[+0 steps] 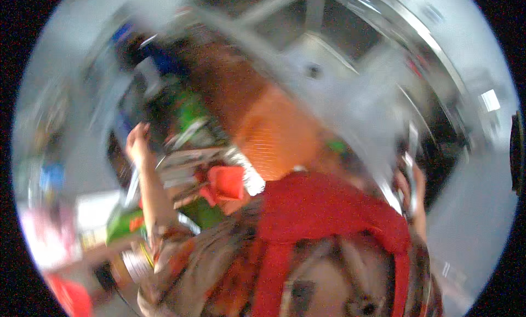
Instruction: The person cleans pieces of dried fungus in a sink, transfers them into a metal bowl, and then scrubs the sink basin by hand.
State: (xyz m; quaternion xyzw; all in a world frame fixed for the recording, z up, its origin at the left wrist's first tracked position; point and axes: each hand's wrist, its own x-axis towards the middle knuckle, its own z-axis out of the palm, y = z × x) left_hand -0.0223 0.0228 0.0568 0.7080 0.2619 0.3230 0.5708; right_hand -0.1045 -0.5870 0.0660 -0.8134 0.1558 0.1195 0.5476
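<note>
The whole view is smeared by motion. My left hand [138, 141] is raised at the left with its fingers curled, close to dark, blurred things; whether it grips anything is unclear. At the far right, my right hand [411, 185] is at a narrow, shiny grey object [409, 160], which seems to lie against the fingers. Blur hides whether the hand holds it or only touches it. Between the arms, a red apron [328, 206] covers the front of my body.
A red plastic container [226, 182] is among cluttered items right of my left forearm. Past the apron is an orange-brown floor area [279, 132]. A blurred grey surface [328, 87] crosses the upper right. Green packaging [126, 226] is at the lower left.
</note>
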